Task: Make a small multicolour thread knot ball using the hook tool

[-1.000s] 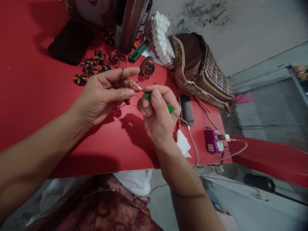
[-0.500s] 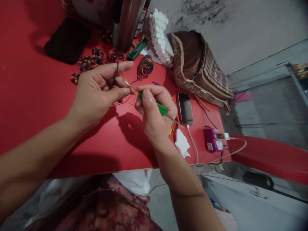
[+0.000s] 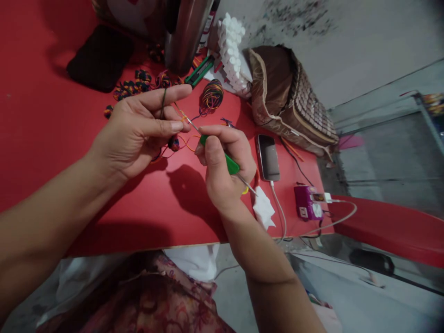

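Note:
My right hand (image 3: 227, 162) is closed round the green handle of a crochet hook (image 3: 231, 165), whose metal tip points at my left fingertips. Orange yarn is looped on the hook's shaft. My left hand (image 3: 135, 125) pinches a small piece of multicoloured crochet (image 3: 174, 143) between thumb and fingers, and it hangs partly below them. A dark strand of yarn (image 3: 163, 99) wraps the outstretched left index finger. Behind the hands lies a ball of multicoloured yarn (image 3: 212, 95), with a strand running toward the left hand.
Finished-looking crochet pieces (image 3: 132, 88) lie beyond my left hand, near a black pouch (image 3: 100, 58) and a metal bottle (image 3: 185, 39). A green cutter (image 3: 199, 71) rests by the bottle. Rightward are a charging phone (image 3: 268, 157), crumpled tissue (image 3: 263, 208), a purple power box (image 3: 308, 202) and a brown bag (image 3: 291, 92).
My left hand has rolled, bringing the small crochet piece into view below its fingers. The hook's tip has shifted slightly at the left fingertips, with the yarn still on it.

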The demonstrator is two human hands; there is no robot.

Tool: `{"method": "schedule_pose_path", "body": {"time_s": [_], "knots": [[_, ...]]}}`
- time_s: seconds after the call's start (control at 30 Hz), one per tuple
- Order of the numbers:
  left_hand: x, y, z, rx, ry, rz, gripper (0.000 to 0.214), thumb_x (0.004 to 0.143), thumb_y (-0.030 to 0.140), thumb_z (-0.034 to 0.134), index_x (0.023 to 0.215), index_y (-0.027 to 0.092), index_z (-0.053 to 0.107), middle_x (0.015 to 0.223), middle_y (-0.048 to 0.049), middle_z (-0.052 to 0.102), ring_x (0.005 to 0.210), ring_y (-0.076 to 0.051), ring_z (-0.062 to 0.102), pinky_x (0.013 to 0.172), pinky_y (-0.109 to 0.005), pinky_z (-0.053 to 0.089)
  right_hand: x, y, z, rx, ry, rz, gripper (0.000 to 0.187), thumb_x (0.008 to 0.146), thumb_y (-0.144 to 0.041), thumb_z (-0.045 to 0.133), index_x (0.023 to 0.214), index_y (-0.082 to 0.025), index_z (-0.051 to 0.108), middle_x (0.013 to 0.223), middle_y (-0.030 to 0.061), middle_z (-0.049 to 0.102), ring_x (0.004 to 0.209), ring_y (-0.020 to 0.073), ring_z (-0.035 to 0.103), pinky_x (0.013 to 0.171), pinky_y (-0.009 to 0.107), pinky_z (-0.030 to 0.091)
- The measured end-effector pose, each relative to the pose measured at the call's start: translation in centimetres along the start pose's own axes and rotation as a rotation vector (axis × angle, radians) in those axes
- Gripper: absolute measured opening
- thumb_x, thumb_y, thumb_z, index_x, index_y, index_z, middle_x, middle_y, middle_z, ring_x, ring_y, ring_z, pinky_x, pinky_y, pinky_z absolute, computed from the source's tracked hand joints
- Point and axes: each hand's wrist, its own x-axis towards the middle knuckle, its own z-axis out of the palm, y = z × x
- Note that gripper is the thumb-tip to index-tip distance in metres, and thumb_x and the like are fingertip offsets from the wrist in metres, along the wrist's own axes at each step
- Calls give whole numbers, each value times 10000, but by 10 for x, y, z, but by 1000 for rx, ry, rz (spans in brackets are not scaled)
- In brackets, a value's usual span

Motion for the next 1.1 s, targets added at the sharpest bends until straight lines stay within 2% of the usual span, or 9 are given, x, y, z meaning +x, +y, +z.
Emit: {"method": "schedule_pose_path", "body": {"time_s": [0.13, 0.27, 0.37, 0.53, 0.73, 0.83, 0.97, 1.1], "knots": [[5, 2, -9, -26, -72, -28, 413, 761, 125, 918, 1125, 282, 799, 812, 9, 794, 896, -278, 832, 617, -320, 642, 4, -2, -2, 41, -23, 3, 206, 1076, -471, 601, 1117, -338, 753, 817, -7, 707, 711, 160, 706, 679, 321, 632], [6, 5, -14, 2, -91, -93, 399, 799, 143, 878, 1169, 265, 794, 857, -30, 799, 910, -304, 839, 577, -330, 618, 8, -8, -4, 129, -14, -33, 136, 1052, -335, 660, 1065, -308, 792, 800, -17, 717, 687, 143, 695, 630, 290, 602], [5, 9, -14, 19, -96, -129, 394, 796, 155, 868, 1165, 276, 805, 837, -31, 791, 881, -301, 829, 531, -330, 590, 9, -11, -6, 167, -28, -37, 153, 1044, -281, 664, 1083, -315, 808, 823, -23, 734, 695, 139, 697, 631, 289, 603], [6, 10, -14, 54, -34, -160, 395, 773, 196, 862, 1159, 268, 816, 749, -27, 754, 820, -298, 809, 492, -340, 561, 9, -11, -9, 141, -45, 4, 135, 1042, -361, 673, 1046, -324, 803, 779, -23, 717, 671, 145, 687, 622, 295, 602], [7, 11, -16, -49, -16, -228, 436, 718, 98, 788, 1132, 227, 835, 707, -23, 734, 654, -220, 722, 450, -285, 472, 10, -7, -10, 237, -53, 58, 98, 1009, -377, 726, 1035, -351, 816, 754, -13, 715, 644, 168, 665, 589, 328, 579], [7, 11, -12, -65, 0, -222, 428, 721, 65, 775, 1121, 200, 836, 710, -21, 730, 629, -187, 689, 458, -259, 455, 11, -4, -8, 316, -39, 74, 101, 1005, -367, 731, 1036, -358, 827, 735, -19, 690, 635, 166, 642, 575, 331, 531], [5, 8, 0, -93, 14, -174, 431, 716, 7, 788, 1110, 175, 832, 722, 5, 728, 595, -141, 634, 508, -250, 510, 10, 1, -3, 421, -14, 111, 79, 987, -383, 758, 1013, -356, 827, 691, -25, 643, 598, 154, 592, 524, 316, 454], [3, 3, 9, -81, 72, -79, 436, 740, -38, 802, 1128, 158, 831, 731, 22, 708, 636, -119, 675, 561, -234, 520, 10, 0, 1, 453, 0, 161, 67, 992, -375, 755, 995, -339, 812, 666, -37, 613, 570, 145, 550, 517, 313, 427]]}}
